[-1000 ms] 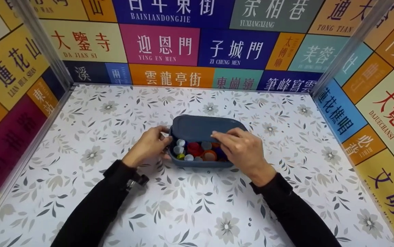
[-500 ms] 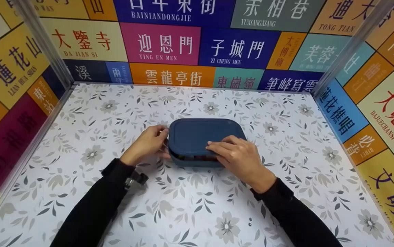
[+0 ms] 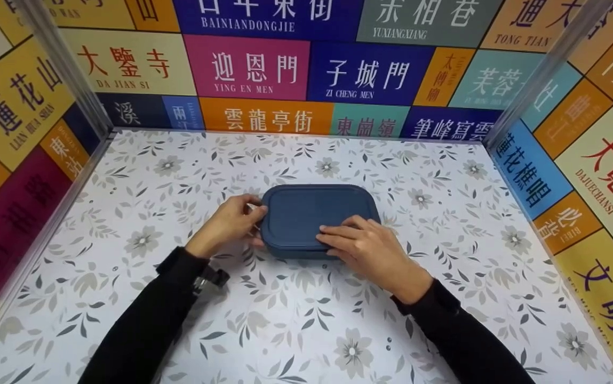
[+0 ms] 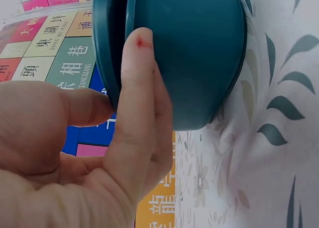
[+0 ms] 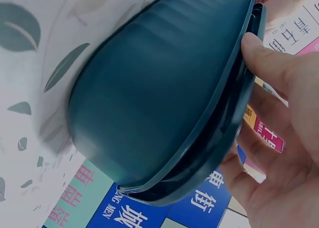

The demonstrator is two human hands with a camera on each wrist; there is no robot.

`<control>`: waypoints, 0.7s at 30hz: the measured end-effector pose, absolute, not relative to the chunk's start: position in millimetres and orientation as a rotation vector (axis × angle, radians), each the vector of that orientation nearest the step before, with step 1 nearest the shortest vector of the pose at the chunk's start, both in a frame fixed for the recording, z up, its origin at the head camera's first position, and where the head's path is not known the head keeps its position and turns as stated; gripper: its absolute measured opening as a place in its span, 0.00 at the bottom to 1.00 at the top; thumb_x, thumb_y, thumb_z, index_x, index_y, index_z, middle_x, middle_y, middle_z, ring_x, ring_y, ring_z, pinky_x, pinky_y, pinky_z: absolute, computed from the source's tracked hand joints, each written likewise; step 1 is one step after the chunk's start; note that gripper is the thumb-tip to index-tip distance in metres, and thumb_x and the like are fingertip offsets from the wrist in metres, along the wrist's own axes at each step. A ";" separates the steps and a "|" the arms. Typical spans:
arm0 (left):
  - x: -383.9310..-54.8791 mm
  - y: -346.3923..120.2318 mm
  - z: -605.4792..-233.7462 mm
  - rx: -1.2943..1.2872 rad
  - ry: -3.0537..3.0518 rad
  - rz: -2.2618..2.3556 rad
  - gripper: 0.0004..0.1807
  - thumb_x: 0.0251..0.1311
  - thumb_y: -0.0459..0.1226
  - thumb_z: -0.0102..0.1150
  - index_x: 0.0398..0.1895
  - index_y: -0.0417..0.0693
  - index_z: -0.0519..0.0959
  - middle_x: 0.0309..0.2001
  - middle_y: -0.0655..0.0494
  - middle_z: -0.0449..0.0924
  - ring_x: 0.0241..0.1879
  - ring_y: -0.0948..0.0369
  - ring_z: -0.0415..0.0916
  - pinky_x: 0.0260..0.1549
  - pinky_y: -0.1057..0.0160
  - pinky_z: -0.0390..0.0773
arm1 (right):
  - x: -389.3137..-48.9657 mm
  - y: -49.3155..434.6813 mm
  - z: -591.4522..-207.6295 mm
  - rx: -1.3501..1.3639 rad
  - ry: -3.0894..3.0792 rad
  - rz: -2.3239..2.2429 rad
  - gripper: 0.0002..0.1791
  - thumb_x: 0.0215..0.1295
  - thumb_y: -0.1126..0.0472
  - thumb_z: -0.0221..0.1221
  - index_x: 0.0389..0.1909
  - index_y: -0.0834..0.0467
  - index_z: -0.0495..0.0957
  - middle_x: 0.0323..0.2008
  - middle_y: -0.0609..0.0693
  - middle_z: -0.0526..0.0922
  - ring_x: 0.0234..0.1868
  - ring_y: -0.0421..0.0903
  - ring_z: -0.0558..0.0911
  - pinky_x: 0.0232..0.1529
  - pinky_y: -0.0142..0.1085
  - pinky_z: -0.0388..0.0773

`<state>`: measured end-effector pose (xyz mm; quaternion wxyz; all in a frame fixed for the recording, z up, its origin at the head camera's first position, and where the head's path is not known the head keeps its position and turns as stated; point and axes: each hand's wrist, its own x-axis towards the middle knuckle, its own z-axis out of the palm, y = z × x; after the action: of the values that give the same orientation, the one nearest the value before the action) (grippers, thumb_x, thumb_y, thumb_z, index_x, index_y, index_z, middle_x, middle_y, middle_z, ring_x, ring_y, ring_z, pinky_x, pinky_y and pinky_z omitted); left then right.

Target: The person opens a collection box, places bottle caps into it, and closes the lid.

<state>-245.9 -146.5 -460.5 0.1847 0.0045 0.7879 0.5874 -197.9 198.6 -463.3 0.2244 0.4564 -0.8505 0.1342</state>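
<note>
A dark blue lunch box [image 3: 298, 256] sits on the patterned tabletop, its lid [image 3: 306, 213] lying over the top and hiding the contents. My left hand [image 3: 234, 221] holds the box at its left end; in the left wrist view the thumb touches the lid's edge and the fingers lie along the box wall [image 4: 194, 53]. At the front right, my right hand [image 3: 373, 248] pinches the lid's edge, fingers on top and thumb at the rim. A narrow gap shows between lid [image 5: 219, 140] and box in the right wrist view.
White tabletop with grey leaves and flowers [image 3: 351, 352] spreads around the box. Colourful panels with Chinese characters [image 3: 253, 69] stand along the back and both sides, joined by clear corner strips [image 3: 79, 80].
The lid, earlier tilted up at the back with coloured caps or small cups visible inside, has come forward and down over the box. My right hand moved slightly down with it; the left stayed.
</note>
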 end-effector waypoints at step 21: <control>-240.6 -145.9 -460.2 0.157 2.404 1.534 0.38 0.85 0.38 0.67 0.91 0.46 0.63 0.54 0.40 0.85 0.31 0.58 0.90 0.41 0.47 0.99 | -230.2 223.9 -463.3 0.788 -2.652 0.823 0.29 0.86 0.55 0.69 0.80 0.64 0.81 0.79 0.65 0.81 0.81 0.68 0.77 0.86 0.64 0.74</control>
<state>-240.6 -145.9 -460.2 0.1425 0.0543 0.8332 0.5315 -230.2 223.9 -463.3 0.1272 0.2708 -0.9114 0.2827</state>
